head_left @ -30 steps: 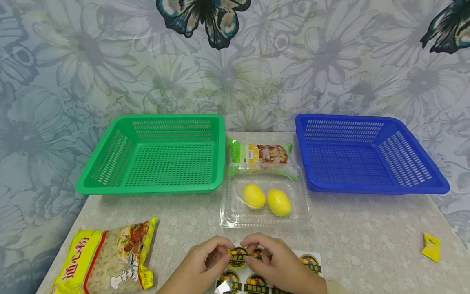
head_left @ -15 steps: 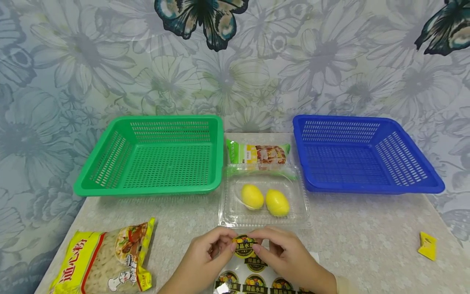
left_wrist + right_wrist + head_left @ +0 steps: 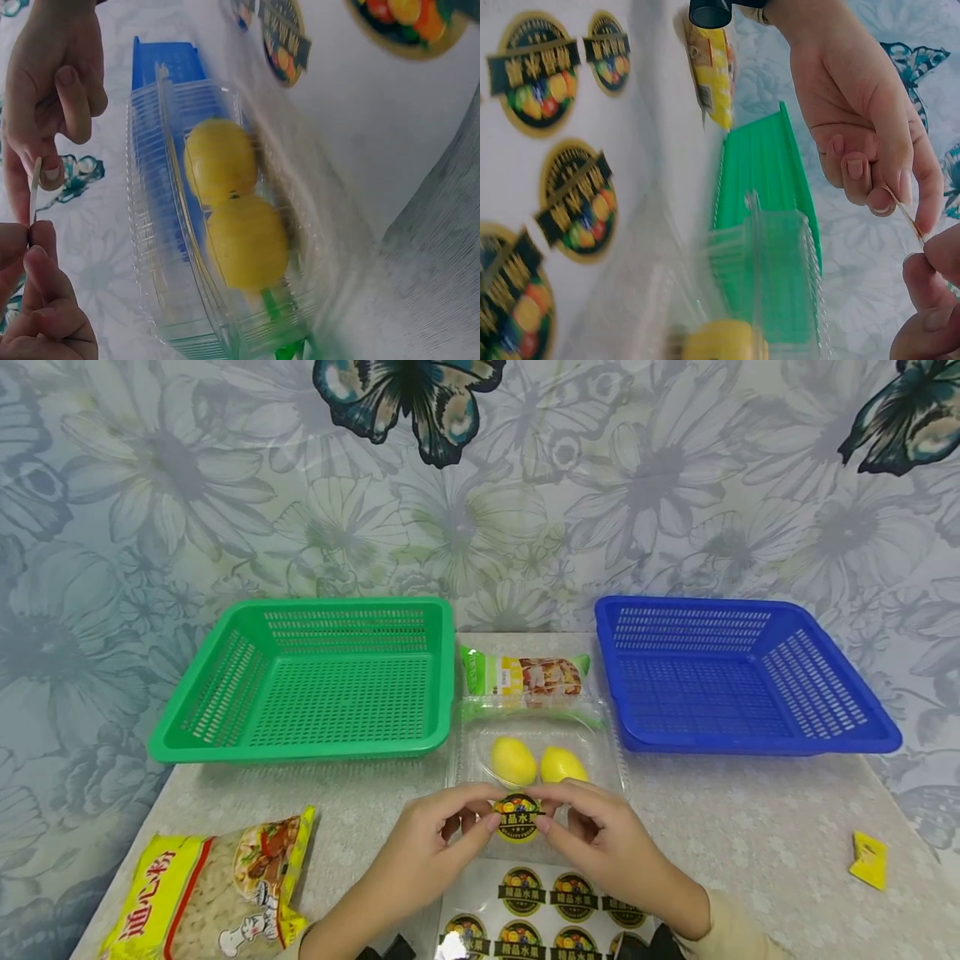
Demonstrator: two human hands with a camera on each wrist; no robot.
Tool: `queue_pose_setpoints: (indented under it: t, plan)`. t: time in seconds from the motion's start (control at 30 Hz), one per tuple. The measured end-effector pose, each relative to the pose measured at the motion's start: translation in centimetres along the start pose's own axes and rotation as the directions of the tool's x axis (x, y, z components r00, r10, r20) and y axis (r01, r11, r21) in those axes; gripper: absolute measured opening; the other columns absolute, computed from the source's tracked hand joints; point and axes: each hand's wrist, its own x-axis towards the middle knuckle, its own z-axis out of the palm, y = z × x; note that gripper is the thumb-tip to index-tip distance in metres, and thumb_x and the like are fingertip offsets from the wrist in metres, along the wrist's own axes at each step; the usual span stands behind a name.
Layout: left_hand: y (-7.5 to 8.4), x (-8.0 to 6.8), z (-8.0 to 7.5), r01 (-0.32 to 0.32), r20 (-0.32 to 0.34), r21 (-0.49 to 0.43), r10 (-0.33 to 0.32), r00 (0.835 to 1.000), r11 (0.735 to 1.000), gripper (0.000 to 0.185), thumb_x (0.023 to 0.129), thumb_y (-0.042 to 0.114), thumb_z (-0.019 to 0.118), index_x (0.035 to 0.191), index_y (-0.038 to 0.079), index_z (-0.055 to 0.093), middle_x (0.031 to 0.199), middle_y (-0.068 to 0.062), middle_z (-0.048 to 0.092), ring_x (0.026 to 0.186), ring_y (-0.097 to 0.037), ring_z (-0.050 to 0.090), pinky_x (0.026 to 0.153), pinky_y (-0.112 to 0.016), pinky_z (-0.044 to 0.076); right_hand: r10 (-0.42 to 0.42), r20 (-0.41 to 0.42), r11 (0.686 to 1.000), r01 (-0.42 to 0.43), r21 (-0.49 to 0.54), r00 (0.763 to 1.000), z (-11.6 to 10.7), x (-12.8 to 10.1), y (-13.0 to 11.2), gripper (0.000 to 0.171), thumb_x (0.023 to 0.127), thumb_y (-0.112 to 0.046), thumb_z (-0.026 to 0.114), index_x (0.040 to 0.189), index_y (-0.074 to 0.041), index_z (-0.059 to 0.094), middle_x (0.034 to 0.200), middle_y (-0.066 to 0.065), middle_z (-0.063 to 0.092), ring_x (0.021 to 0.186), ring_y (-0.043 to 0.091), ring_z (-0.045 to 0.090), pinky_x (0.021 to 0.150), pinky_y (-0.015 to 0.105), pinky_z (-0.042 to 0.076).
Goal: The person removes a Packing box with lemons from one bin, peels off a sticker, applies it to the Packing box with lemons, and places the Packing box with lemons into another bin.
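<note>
- Two hands share one round sticker: the left hand pinches its left edge, the right hand its right edge, thumb and forefinger closed narrowly on the rim.
- It hangs in the air, face toward the head camera, just in front of the clear box holding two lemons, and above the sticker sheet lying on the bench.
- Seen from the left wrist, the sticker shows edge-on as a thin strip between the fingertips; the right wrist view shows the same thin edge.
- Judged from this, placing it well means keeping the grip at the very rim, so little adhesive meets skin, and keeping the disc taut and flat.
- Level the printed band before contact; the lid's ribs may leave only a smooth middle panel that suits it.
- Lowering one edge first and smoothing across would likely avoid bubbles and creases.
- Risk: the sticker folding onto itself, or the light box sliding when pressed.
- Elsewhere: a green basket, a blue basket, a snack pack behind the box, a pasta bag and a small yellow packet.
</note>
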Motion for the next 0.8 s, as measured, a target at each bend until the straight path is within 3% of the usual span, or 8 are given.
queue_pose_setpoints:
  t: [0.1,0.37,0.57,0.8]
  plan:
    - [0.1,0.9,-0.1,-0.014,-0.006,0.044,0.014,1.000,0.999,0.020,0.096,0.022,0.066,0.116,0.024,0.069,0.082,0.013,0.068,0.062,0.001,0.047,0.052,-0.018,0.043,0.044,0.007,0.999,-0.044,0.005,0.999,-0.6,0.4,0.1,0.038,0.090,0.003,0.067,0.126,-0.010,0.065,0.091,0.003,0.066,0.049,-0.004,0.034,0.042,0.012,0.033]
    - [-0.2,3.5,-0.1,-0.037,0.006,0.132,0.036,0.999,0.991,0.017,0.095,0.020,0.068,0.112,0.020,0.069,0.085,0.013,0.072,0.067,0.000,0.052,0.055,-0.019,0.042,0.138,0.039,0.984,-0.133,-0.121,0.990,-2.3,2.0,0.7,0.033,0.092,-0.006,0.069,0.125,-0.013,0.067,0.090,-0.002,0.069,0.048,-0.008,0.033,0.039,0.014,0.031]
    - [-0.6,5.2,0.2,0.012,0.055,0.154,-0.020,0.998,0.988,0.027,0.092,0.022,0.072,0.118,0.017,0.070,0.088,0.009,0.073,0.068,-0.001,0.054,0.053,-0.020,0.042,0.277,0.083,0.951,-0.261,-0.164,0.957,-3.4,3.2,1.5,0.034,0.091,-0.012,0.071,0.125,-0.016,0.067,0.090,-0.004,0.066,0.044,-0.005,0.031,0.038,0.017,0.031]
    - [-0.9,6.9,0.7,0.077,0.084,0.248,-0.101,0.991,0.966,0.037,0.088,0.021,0.076,0.124,0.015,0.069,0.091,0.006,0.072,0.069,-0.004,0.055,0.054,-0.020,0.045,0.335,0.102,0.927,-0.309,-0.214,0.937,-4.0,4.1,2.5,0.040,0.091,-0.015,0.073,0.130,-0.015,0.065,0.092,-0.003,0.065,0.043,-0.002,0.028,0.038,0.019,0.032]
